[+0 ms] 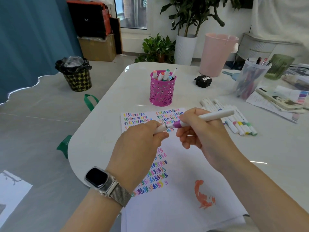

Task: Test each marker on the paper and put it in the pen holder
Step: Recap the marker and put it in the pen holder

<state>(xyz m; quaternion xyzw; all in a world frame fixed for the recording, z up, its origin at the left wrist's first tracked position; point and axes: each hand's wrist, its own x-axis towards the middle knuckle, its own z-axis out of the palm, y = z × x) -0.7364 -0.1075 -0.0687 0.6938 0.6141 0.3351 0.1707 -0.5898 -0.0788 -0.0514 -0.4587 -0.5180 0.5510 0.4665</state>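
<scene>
From the head camera, the right hand (199, 131) grips a white marker (205, 118) with a purple collar above the scribbled paper (175, 164), while the left hand (140, 139) pinches its white cap (159, 130) at the tip end. Beyond the paper on the counter (100, 131) stands the pink pen holder (161, 92) with several markers in it, and more unsorted markers (234, 119) lie just right of the hands.

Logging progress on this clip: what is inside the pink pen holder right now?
The pink pen holder holds several capped markers standing upright, caps in coral, teal, blue and white. Their lower barrels are hidden by the wall, so an exact count is uncertain.
</scene>
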